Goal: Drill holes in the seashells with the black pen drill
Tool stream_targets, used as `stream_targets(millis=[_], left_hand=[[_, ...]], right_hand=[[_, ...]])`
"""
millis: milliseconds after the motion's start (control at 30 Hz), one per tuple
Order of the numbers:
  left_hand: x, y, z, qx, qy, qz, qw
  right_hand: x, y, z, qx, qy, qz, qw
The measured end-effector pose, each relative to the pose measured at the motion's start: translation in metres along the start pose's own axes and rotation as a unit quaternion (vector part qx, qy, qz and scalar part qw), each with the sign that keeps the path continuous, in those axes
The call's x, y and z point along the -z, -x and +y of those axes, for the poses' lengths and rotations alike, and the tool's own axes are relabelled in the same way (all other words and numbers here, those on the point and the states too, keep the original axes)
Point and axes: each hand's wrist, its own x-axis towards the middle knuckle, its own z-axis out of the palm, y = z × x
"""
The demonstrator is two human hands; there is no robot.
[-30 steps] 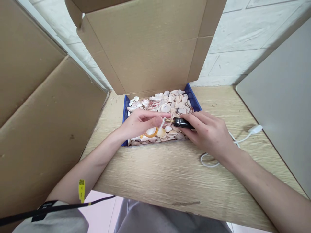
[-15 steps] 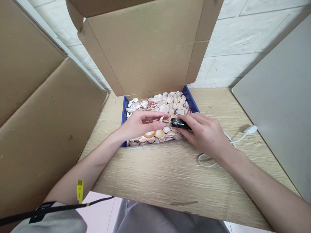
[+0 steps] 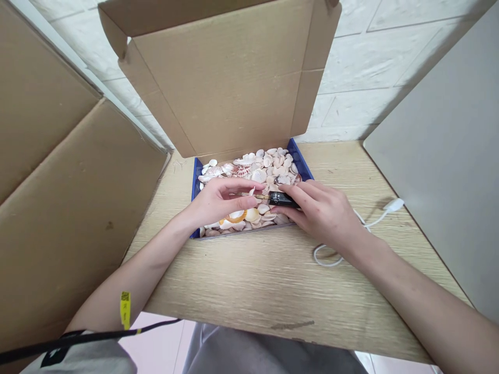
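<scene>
My right hand (image 3: pixel 326 212) is wrapped round a small black electric hand drill (image 3: pixel 281 199) with a brass-coloured chuck. Its thin bit points left, toward my left hand (image 3: pixel 216 201). Between my left thumb and fingers I pinch a small white seashell (image 3: pixel 252 191), right at the bit; whether the bit passes through it I cannot make out. Both hands are over a shallow blue-sided cardboard box (image 3: pixel 302 160) filled with seashells (image 3: pixel 258 176). A shell with an orange rim (image 3: pixel 236 217) lies just below my left hand.
The box's brown lid (image 3: pixel 222 78) stands raised at the back against a white brick wall (image 3: pixel 362 62). Cardboard panels (image 3: pixel 74 197) rise at left, a grey panel (image 3: pixel 440 145) at right. A white cable (image 3: pixel 327 263) with a plug (image 3: pixel 393 205) lies on the wooden table (image 3: pixel 234 280).
The whole view has shifted slightly, so everything sits a little further left. Both hands keep their hold, with the drill still against the shell.
</scene>
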Motion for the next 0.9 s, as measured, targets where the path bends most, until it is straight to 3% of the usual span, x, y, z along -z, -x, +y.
stream_targets(millis=[300,533,667,800,900], left_hand=[[0.001,0.002,-0.002,0.005,0.035,-0.023,0.999],[0.004,0.000,-0.006,-0.047,0.048,0.024,0.997],[0.006,-0.003,-0.012,-0.087,0.087,0.069,0.990],[0.005,-0.004,-0.012,-0.098,-0.043,0.139,0.985],[0.003,-0.002,-0.012,-0.119,-0.165,0.184,0.962]], right_hand=[[0.004,-0.003,-0.001,-0.006,-0.016,0.005,1.000],[0.002,0.001,0.014,-0.006,0.006,0.011,1.000],[0.000,0.003,0.021,-0.062,0.009,0.013,0.998],[-0.001,0.003,0.021,-0.086,0.009,0.014,0.996],[-0.002,0.003,0.020,-0.087,0.011,0.008,0.996]])
